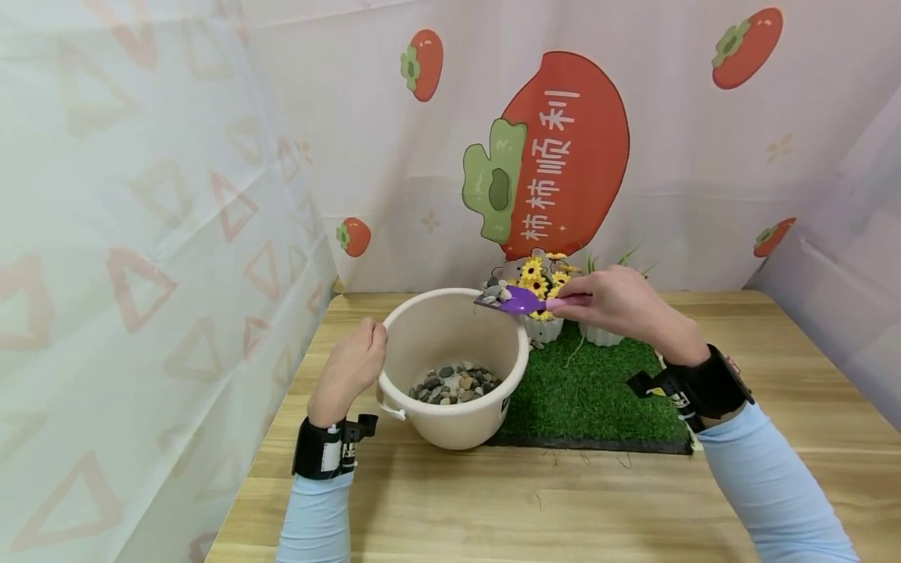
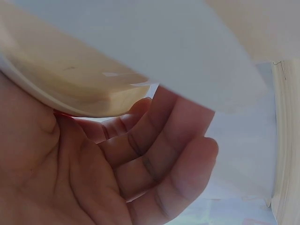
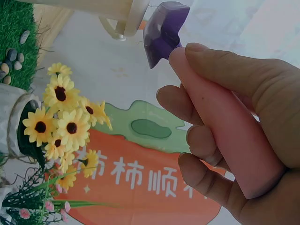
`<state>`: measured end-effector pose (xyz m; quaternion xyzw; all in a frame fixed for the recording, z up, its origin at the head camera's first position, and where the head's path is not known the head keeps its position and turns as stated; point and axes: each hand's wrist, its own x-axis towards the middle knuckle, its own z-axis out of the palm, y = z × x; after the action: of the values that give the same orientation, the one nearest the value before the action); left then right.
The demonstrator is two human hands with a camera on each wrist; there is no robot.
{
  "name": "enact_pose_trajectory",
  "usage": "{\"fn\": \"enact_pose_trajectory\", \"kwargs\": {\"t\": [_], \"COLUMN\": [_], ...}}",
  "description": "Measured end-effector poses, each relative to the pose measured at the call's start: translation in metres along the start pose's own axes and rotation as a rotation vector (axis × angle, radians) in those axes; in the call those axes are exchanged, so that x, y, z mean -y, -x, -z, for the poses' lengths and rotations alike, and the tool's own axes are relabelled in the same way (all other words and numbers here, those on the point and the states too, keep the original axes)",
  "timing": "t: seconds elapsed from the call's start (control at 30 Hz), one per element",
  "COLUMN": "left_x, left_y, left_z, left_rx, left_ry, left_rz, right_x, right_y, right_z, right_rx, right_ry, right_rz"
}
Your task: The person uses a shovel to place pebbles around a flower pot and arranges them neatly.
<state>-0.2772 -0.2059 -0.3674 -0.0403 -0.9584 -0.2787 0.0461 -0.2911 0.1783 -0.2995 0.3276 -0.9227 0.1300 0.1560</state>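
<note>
1. Broadly, the wooden table [image 1: 436,500] carried everything, with a dark-edged mat of fake grass [image 1: 587,391] on its far right part and the cream bucket [image 1: 450,367] standing at the mat's left edge.
2. The bucket was the biggest piece I worked on; I judged it light, stiff plastic with a smooth, slightly slippery wall, so the rolled rim looked the safest place to take hold.
3. My left hand [image 1: 352,366] gripped that rim on the near-left side, thumb over the top and, as the left wrist view showed, fingers [image 2: 154,164] curled loosely beneath the lip, wrist low and forearm coming up from the near edge.
4. My right hand [image 1: 619,301] was wrapped around the pink handle [image 3: 225,136] of a small scoop, thumb along the top, held level above the bucket's far right rim with the forearm reaching in from the near right.
5. The scoop's purple blade [image 1: 517,299] looked rigid and light; a tilt would let its load slide off.
6. Behind it stood pots of yellow flowers [image 1: 542,277].
7. Pebbles [image 1: 454,383] covered the bucket's floor, and a few more pebbles [image 1: 496,293] sat on the blade: hard, smooth, dense, likely to roll and bounce.
</note>
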Motion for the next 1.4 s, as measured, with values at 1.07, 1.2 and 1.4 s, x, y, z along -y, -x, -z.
{"fn": "enact_pose_trajectory", "kwargs": {"t": [1.07,1.2,1.4], "left_x": [0.0,0.001,0.001], "left_y": [0.001,0.0,0.0], "left_z": [0.001,0.0,0.0], "left_rx": [0.012,0.001,0.002], "left_ry": [0.005,0.009,0.01], "left_rz": [0.004,-0.017,-0.024], "right_x": [-0.036,-0.04,-0.045], "right_y": [0.056,0.061,0.066], "right_z": [0.001,0.002,0.003], "right_rx": [-0.036,-0.03,-0.088], "right_ry": [-0.003,-0.001,0.029], "right_rz": [-0.121,-0.139,-0.096]}}
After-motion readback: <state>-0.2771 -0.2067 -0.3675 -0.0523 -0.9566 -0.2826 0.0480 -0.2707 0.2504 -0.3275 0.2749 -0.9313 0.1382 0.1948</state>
